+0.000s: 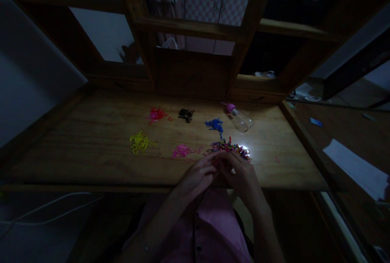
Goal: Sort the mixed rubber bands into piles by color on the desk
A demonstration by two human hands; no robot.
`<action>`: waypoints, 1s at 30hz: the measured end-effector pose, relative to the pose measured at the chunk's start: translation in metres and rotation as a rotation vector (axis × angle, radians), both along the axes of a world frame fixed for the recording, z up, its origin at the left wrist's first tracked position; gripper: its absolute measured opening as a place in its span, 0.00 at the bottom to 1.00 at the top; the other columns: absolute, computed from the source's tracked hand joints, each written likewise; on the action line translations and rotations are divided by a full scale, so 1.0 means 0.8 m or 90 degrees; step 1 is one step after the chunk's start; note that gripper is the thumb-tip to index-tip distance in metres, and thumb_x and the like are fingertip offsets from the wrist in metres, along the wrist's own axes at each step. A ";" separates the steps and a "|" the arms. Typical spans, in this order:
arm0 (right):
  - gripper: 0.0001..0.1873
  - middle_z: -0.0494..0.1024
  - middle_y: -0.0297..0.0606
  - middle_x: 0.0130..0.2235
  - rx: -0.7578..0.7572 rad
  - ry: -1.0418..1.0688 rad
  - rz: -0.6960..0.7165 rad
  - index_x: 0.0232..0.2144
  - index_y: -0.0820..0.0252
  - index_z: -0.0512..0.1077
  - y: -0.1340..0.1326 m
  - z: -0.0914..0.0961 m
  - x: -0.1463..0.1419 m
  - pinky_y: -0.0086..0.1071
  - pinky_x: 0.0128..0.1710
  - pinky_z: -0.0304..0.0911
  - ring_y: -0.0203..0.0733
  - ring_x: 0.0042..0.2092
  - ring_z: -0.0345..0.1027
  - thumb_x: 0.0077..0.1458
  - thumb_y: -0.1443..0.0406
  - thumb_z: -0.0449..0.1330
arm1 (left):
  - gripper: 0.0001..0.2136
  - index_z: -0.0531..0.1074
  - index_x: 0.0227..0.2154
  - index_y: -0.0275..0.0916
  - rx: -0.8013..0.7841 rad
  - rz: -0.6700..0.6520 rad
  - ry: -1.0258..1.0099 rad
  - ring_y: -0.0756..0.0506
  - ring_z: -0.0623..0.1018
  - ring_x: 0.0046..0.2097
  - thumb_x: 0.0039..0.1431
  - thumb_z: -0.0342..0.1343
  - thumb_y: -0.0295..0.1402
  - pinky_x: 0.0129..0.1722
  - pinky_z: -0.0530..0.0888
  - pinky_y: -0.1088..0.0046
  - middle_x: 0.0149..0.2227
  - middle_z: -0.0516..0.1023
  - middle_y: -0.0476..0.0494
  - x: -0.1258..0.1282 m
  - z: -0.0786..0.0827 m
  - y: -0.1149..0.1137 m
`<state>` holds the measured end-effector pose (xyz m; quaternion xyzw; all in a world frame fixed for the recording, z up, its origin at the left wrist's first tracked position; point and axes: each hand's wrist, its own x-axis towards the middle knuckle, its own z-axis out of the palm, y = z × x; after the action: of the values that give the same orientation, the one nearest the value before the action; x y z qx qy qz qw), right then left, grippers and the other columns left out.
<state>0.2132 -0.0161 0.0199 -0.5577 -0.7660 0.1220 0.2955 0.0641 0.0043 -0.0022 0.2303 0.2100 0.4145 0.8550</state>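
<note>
My left hand (198, 177) and my right hand (242, 172) meet at the near side of a mixed pile of small coloured loops (233, 148), which look like rubber bands or paper clips. The fingers of both hands are bent and pressed together; something small and reddish shows dimly between them, too dark to make out. Left of my hands lies a pink pile (182, 151) with a few stray loops beside it. Farther off are a blue pile (215, 125), a black pile (185, 114), a red and pink pile (156, 114) and a yellow pile (140, 142).
A clear bottle (240, 120) with a pink cap lies on its side behind the mixed pile. Wooden shelving (195, 72) rises at the back of the wooden desk (91, 133). White paper (356, 167) lies on a surface to the right. A white cable (55, 206) hangs at lower left.
</note>
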 end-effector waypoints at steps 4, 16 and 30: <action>0.12 0.76 0.38 0.42 0.007 0.018 0.005 0.44 0.56 0.73 -0.001 -0.002 0.002 0.29 0.35 0.66 0.40 0.39 0.72 0.59 0.71 0.55 | 0.24 0.75 0.48 0.38 -0.011 -0.005 -0.002 0.43 0.70 0.57 0.48 0.54 0.18 0.59 0.62 0.68 0.53 0.74 0.40 -0.001 0.001 0.000; 0.10 0.75 0.39 0.44 -0.005 -0.037 0.045 0.38 0.55 0.75 -0.001 -0.001 0.003 0.30 0.37 0.67 0.40 0.41 0.72 0.60 0.70 0.54 | 0.23 0.76 0.47 0.35 -0.010 -0.014 -0.002 0.42 0.71 0.55 0.47 0.53 0.17 0.55 0.65 0.70 0.53 0.74 0.38 -0.001 0.001 0.000; 0.10 0.76 0.39 0.44 0.052 -0.017 0.043 0.40 0.54 0.76 -0.005 -0.004 0.001 0.30 0.37 0.68 0.39 0.39 0.72 0.60 0.69 0.55 | 0.19 0.76 0.47 0.35 -0.002 -0.012 -0.018 0.46 0.75 0.48 0.51 0.56 0.19 0.50 0.68 0.73 0.50 0.76 0.37 -0.001 -0.006 0.000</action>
<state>0.2142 -0.0200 0.0170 -0.5205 -0.7926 0.0932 0.3035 0.0634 0.0045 -0.0069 0.2249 0.1962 0.4092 0.8623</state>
